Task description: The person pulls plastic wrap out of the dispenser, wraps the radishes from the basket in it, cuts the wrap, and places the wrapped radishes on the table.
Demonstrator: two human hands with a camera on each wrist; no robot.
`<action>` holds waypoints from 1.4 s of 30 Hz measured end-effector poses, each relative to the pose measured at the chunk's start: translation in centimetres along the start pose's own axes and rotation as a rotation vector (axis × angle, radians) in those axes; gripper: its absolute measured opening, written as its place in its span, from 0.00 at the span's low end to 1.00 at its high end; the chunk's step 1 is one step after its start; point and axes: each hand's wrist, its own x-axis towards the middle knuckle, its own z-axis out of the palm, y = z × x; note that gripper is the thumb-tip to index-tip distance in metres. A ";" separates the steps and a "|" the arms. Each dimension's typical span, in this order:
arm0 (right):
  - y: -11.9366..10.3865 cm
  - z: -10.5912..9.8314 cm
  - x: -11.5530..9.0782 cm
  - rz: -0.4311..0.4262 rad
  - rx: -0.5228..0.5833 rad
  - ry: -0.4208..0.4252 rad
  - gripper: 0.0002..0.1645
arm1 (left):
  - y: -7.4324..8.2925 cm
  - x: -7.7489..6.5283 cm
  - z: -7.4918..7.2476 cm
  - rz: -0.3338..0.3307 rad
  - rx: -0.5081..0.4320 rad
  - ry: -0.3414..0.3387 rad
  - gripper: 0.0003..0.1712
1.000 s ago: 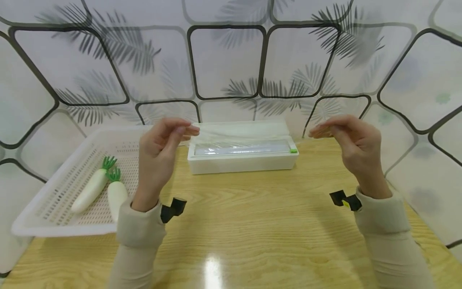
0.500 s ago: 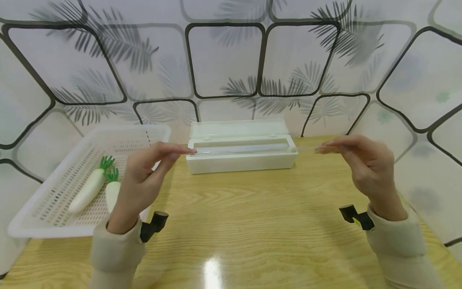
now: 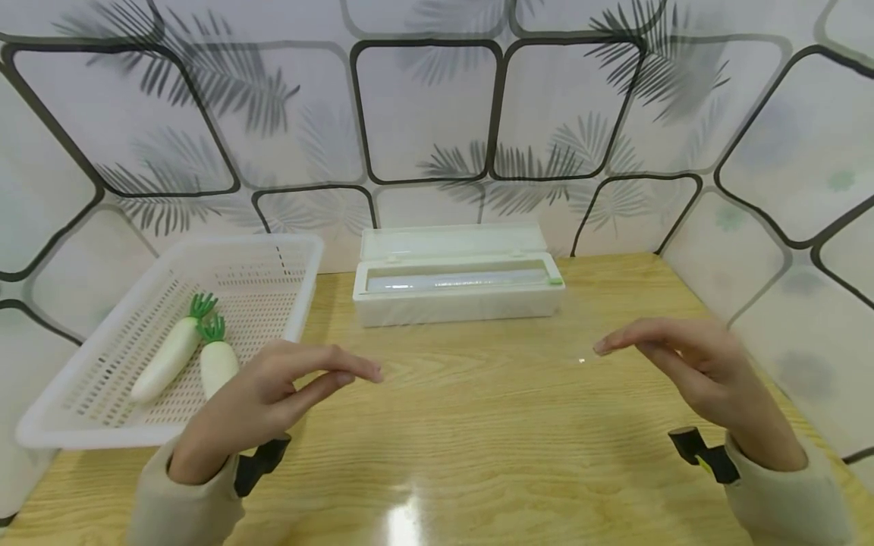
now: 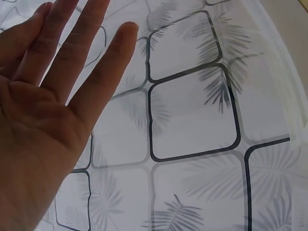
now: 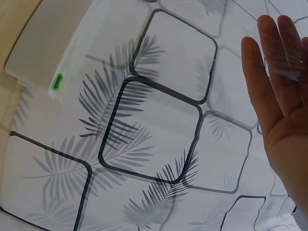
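Note:
A sheet of clear cling film (image 3: 582, 361) spans the space between my two hands, showing mostly as glints and faint creases. My left hand (image 3: 280, 394) pinches its left corner between thumb and fingers, in front of the basket. At the right, my right hand (image 3: 703, 371) pinches the other corner; in the right wrist view the film (image 5: 291, 72) crosses the fingers. Beyond both hands stands a white cling film box (image 3: 457, 307), its lid (image 3: 451, 241) raised. Inside lies the film roll (image 3: 444, 280), and a green slide cutter (image 3: 555, 281) sits at the right end.
On the left, a white perforated basket (image 3: 102, 438) holds two white radishes with green tops, a long radish (image 3: 167, 360) and a shorter radish (image 3: 218, 366). A patterned curtain (image 3: 430, 114) rises behind the wooden table (image 3: 464, 440).
Both hands have come back from beside the box toward the front of the table and spread slightly apart, drawing the cling film with them. Box and basket stay put.

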 end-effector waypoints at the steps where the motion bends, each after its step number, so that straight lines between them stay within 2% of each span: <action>1: 0.0 -0.1 -0.2 0.008 -0.003 -0.035 0.13 | 0.0 -0.1 0.1 0.010 0.009 -0.026 0.15; 5: 0.2 -0.4 -1.6 0.059 0.000 -0.175 0.14 | -0.2 -0.8 0.6 -0.001 -0.009 -0.123 0.12; 7: 0.3 -0.6 -2.6 0.090 0.015 -0.229 0.14 | -0.4 -1.2 1.0 0.000 -0.030 -0.163 0.15; 11: 0.5 -0.6 -4.6 0.185 0.019 -0.294 0.14 | -1.2 -2.1 2.2 -0.021 -0.068 -0.231 0.19; 14: 0.7 -0.2 -5.8 0.265 -0.030 -0.334 0.21 | -2.1 -2.6 3.3 -0.032 -0.073 -0.272 0.16; 16: 0.8 0.2 -6.3 0.335 -0.062 -0.369 0.26 | -2.7 -3.0 4.0 -0.058 -0.086 -0.301 0.14; 20: 1.6 1.2 -7.1 0.446 -0.018 -0.447 0.29 | -3.8 -3.8 5.3 -0.129 -0.120 -0.356 0.11; 22: 2.5 1.6 -7.8 0.441 0.039 -0.481 0.27 | -4.3 -4.3 5.9 -0.169 -0.125 -0.373 0.09; 25: 3.7 2.0 -9.1 0.451 0.063 -0.533 0.22 | -4.9 -4.9 6.6 -0.213 -0.103 -0.394 0.09; 27: 4.3 2.0 -9.7 0.458 0.077 -0.563 0.20 | -5.3 -5.1 6.9 -0.232 -0.095 -0.419 0.08; 30: 4.8 2.0 -10.3 0.511 0.092 -0.595 0.17 | -5.8 -5.5 7.5 -0.240 -0.087 -0.455 0.09; 34: 5.4 2.1 -10.7 0.548 0.049 -0.621 0.15 | -5.9 -5.8 7.9 -0.264 -0.069 -0.473 0.08; 38: 6.3 2.4 -11.3 0.530 0.004 -0.644 0.13 | -5.8 -5.9 8.1 -0.369 -0.076 -0.469 0.07; 42: 6.8 2.7 -11.4 0.554 -0.034 -0.660 0.11 | -5.8 -5.7 8.5 -0.428 -0.055 -0.453 0.07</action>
